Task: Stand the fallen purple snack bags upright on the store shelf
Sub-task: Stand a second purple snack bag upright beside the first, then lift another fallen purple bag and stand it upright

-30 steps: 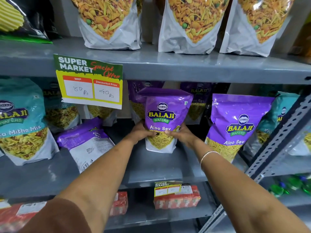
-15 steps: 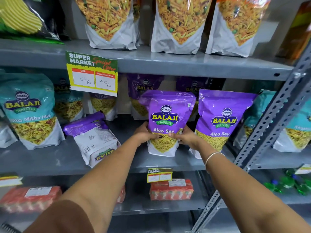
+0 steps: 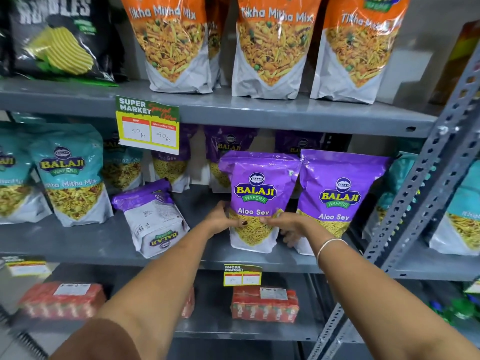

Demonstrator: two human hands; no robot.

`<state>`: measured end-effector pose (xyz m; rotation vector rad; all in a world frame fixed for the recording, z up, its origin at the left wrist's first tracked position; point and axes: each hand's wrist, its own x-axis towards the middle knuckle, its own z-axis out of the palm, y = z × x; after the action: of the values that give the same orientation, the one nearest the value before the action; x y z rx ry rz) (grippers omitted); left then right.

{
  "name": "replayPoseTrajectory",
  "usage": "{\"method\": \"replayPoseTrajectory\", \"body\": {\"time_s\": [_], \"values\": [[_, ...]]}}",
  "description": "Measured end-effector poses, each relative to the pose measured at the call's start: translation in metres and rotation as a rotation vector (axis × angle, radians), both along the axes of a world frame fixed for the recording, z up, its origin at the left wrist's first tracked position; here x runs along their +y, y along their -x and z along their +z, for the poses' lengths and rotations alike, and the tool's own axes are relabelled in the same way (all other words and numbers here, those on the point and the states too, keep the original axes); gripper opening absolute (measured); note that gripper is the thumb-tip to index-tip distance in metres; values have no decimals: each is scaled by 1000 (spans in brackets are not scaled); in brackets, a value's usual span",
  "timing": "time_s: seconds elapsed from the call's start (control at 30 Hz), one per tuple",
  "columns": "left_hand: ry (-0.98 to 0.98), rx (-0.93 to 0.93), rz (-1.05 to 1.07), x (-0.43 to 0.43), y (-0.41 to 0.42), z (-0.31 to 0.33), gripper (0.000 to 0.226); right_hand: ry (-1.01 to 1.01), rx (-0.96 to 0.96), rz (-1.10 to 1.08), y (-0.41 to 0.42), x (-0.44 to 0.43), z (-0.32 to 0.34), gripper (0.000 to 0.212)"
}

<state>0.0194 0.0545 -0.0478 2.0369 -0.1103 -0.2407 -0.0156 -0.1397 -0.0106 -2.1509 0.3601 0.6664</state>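
Now, in the head view, both hands frame the middle purple bag [image 3: 258,201], which stands upright on the shelf [image 3: 104,242], touching its neighbour bag [image 3: 340,201] at 3 o'clock. A second ago it was held well apart from that bag; it has since been slid alongside. The left hand [image 3: 223,220] presses its lower left edge, thumb across the front. The right hand [image 3: 291,226] has loosened, fingers spread, barely touching the lower right edge. At 9 o'clock a fallen bag [image 3: 153,219] lies on its back, likely next to be stood.
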Motion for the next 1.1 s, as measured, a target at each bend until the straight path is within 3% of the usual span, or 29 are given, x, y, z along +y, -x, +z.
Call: {"method": "replayPoseTrajectory", "body": {"time_s": [0.13,0.27,0.33,0.5,0.6,0.67,0.77,0.9,0.97,1.0,1.1], "values": [[-79,-58,102,18,6,8,63,199,310,165,3,21,12,53],[-84,-164,335,46,10,20,24,210,200,275,0,60,12,42],[-113,-198,393,70,12,24,15,189,114,289,-4,84,11,40],[-297,-151,494,148,0,23,28,137,-85,276,-27,140,0,58],[-452,3,461,190,-11,19,52,49,-152,172,-44,165,-11,57],[-477,47,389,218,-20,14,53,-44,-190,71,-55,189,-16,55],[-292,182,299,245,-33,1,53,-113,-247,-79,-71,220,-26,33],[75,509,198,263,-46,-10,56,-137,-330,-152,-84,246,-38,17],[151,604,104,264,-56,-15,37,-189,-300,-174,-84,252,-41,51],[183,657,62,262,-60,-18,29,-187,-250,-173,-83,253,-41,58],[288,789,15,259,-70,-20,30,-138,-127,-165,-87,252,-41,54]]}}
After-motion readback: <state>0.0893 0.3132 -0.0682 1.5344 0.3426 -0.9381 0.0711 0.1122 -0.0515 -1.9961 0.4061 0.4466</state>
